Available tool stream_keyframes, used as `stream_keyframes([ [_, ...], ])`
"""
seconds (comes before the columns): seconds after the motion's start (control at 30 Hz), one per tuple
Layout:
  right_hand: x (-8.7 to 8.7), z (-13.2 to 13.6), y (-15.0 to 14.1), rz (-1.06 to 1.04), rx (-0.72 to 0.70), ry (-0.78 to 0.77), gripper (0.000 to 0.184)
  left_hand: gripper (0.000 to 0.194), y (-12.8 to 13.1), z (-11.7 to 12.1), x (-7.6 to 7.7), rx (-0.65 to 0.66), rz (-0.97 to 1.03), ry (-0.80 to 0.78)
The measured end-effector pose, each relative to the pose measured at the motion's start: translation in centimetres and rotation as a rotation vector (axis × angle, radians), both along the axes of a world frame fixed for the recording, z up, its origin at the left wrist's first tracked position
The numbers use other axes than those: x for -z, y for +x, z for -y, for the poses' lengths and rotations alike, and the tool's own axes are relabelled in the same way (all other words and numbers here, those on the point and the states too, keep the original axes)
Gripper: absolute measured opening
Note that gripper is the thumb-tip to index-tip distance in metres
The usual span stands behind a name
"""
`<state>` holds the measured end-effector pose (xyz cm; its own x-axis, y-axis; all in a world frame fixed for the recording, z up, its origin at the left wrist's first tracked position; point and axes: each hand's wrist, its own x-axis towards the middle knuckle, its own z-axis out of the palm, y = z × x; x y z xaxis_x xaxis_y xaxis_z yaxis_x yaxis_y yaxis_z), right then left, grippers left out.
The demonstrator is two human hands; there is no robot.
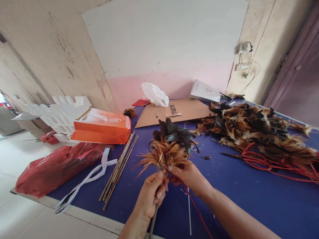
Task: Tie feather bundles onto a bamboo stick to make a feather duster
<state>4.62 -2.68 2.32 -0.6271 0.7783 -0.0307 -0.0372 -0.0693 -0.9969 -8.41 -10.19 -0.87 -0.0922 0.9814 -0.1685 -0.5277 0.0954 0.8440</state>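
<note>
Holding the stick firm is the big job for the left hand, as the head view shows it. The feather bunch sits at the top of that stick, just below the middle of the view, toward 6 o'clock, over the blue tabletop. To wrap well, I think the red string should be snug, with each turn close beside the last. The thumbs should press right where the feathers meet the stick, so none slip out. Pulling too hard could bend the feathers.

Now the hands. The left arm comes in from 7 o'clock, and its fingers are curled tight around the stick, thumb up on top. The right hand comes from 4 o'clock. Its thumb and fingers pinch the foot of the bunch, and the string trails out from under them toward 5 o'clock. I cannot see all its fingertips. From the bunch, a big feather pile lies toward 2 or 3 o'clock, and spare sticks lie between 8 and 9 o'clock.
</note>
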Motion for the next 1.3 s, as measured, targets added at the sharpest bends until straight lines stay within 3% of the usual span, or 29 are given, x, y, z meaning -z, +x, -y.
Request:
stream_keyframes([
  [0.1, -0.4, 0.3, 0.6, 0.014, -0.197, -0.133, 0.036, 0.032, -0.4, 0.3, -0.7, -0.056, -0.072, 0.036],
  [0.17, -0.7, 0.4, 1.2, 0.086, -0.284, -0.121, 0.031, 0.031, -0.8, 0.6, -1.2, -0.082, -0.148, 0.062],
  [0.27, -1.3, 0.7, 1.6, 0.169, -0.195, 0.055, 0.02, 0.03, -1.2, 0.8, -1.7, -0.146, -0.283, 0.063],
  [0.43, -2.3, 2.0, 1.1, 0.053, -0.069, 0.381, 0.021, 0.03, -0.7, 1.1, -1.8, -0.218, -0.512, 0.064],
  [0.67, -2.9, 3.7, 1.1, -0.03, 0.035, 0.643, 0.024, 0.009, 1.1, 1.9, -2.9, -0.364, -0.808, 0.266],
  [0.73, -2.8, 4.0, 1.3, 0.043, 0.078, 0.776, 0.023, 0.006, 1.3, 2.0, -3.2, -0.397, -0.82, 0.342],
  [0.8, -2.7, 4.4, 1.5, 0.182, 0.098, 0.898, 0.021, 0.014, 1.0, 1.9, -3.2, -0.421, -0.797, 0.383],
  [0.93, -3.1, 5.5, 2.1, 0.469, 0.059, 1.017, 0.021, 0.021, -0.4, 1.3, -2.7, -0.43, -0.88, 0.385],
  [1.03, -4.7, 5.9, 3.1, 0.549, -0.01, 1.108, 0.022, 0.027, -1.8, 1.0, -2.8, -0.359, -0.977, 0.347],
  [1.1, -6.7, 5.2, 3.9, 0.555, -0.086, 1.234, 0.023, 0.029, -2.4, 1.4, -3.5, -0.229, -1.068, 0.34],
  [1.2, -9.7, 2.5, 5.1, 0.525, -0.158, 1.399, 0.026, 0.033, -2.5, 3.2, -6.1, 0.043, -1.264, 0.44],
  [1.3, -10.5, -1.0, 5.5, 0.435, -0.152, 1.273, 0.022, 0.035, -1.8, 5.6, -9.4, 0.281, -1.419, 0.525],
])
